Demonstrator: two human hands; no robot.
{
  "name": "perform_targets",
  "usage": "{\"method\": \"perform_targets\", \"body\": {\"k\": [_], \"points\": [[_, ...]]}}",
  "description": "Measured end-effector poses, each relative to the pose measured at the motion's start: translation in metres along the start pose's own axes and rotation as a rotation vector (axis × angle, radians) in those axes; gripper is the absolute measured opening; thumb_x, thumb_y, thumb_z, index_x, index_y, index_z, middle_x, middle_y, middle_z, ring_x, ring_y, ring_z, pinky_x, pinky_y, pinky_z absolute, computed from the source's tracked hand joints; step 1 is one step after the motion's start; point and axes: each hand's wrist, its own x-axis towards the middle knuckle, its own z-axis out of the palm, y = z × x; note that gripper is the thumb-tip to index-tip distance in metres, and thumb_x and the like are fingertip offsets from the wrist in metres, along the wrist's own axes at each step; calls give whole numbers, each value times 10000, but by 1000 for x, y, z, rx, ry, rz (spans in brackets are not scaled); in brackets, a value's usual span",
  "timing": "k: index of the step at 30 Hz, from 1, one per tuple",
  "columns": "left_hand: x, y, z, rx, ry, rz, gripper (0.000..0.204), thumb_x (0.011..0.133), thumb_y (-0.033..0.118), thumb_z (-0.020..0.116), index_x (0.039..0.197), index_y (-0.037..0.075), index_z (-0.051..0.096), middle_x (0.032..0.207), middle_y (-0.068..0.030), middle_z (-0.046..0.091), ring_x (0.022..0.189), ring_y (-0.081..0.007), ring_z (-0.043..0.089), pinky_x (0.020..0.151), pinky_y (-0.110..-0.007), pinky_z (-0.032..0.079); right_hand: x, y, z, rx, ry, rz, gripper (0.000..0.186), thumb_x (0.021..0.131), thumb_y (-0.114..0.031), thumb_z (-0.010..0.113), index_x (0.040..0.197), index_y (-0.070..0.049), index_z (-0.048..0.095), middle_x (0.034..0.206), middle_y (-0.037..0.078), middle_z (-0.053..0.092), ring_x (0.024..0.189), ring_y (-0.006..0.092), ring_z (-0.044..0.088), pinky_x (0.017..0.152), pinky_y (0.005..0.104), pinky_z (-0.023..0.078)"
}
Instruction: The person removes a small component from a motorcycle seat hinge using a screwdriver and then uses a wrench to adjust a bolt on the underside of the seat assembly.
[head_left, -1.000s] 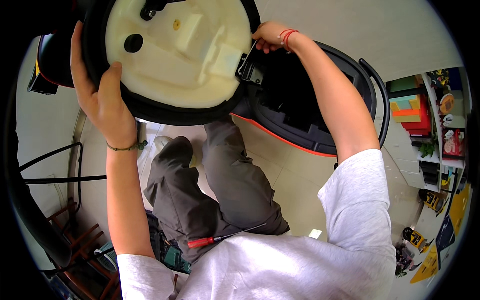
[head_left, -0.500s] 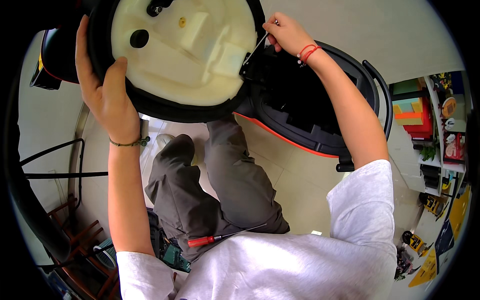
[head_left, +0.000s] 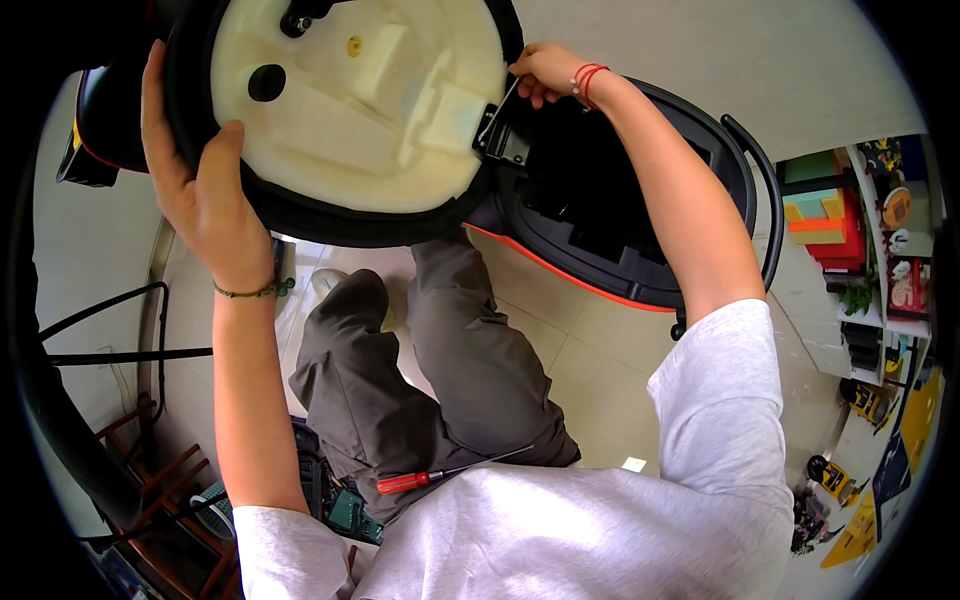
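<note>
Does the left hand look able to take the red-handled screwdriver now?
Probably not without letting go: the left hand holds the raised seat. Otherwise, nothing seems to cover the screwdriver.

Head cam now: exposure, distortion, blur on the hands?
Head view: bright patches wash out some detail on the pale shirt; same head view, the black compartment sinks to near-black inside; at the head view's right, the shelf unit leans and bends near the dark rim; in the head view, left hand and right hand look fairly sharp, no obvious smear.
</note>
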Motion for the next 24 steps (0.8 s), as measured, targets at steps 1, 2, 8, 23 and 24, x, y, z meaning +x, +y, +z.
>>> {"method": "perform_targets", "body": {"k": [1,2,8,23,24], "points": [[0,0,0,-3,-5,3,630,854,46,500,1464,-40,365,1525,-146,373,1305,-243,463,1106,-348,356,0,-1,0,-24,4,-9,259,945,-235,534,968,15,597,750,83,682,576,154,643,534,308,494],[0,-1,0,-7,-11,5,632,854,44,499,1465,-40,363,1524,-148,372,1306,-245,462,1105,-349,357,1,-3,1,-48,9,-18,256,945,-233,533,970,13,599,751,79,682,587,150,646,539,307,496],[-1,-1,-2,-16,-12,-5,637,850,32,495,1469,-39,358,1502,-156,394,1304,-246,463,1102,-346,362,-40,-44,40,-570,267,-522,230,942,-262,545,983,-37,569,707,163,649,602,296,634,579,409,485],[0,-3,-3,0,-13,-4,615,855,49,507,1451,-46,385,1528,-143,373,1301,-235,466,1102,-338,353,-30,-16,1,-148,146,-215,276,936,-257,532,1003,2,597,696,58,645,546,148,614,569,302,483],[0,-2,-2,-2,-12,-4,615,856,51,507,1451,-47,384,1529,-144,371,1301,-235,466,1102,-339,354,-27,-14,2,-140,133,-207,275,938,-257,533,1002,2,597,702,58,647,550,146,615,567,301,481]]}}
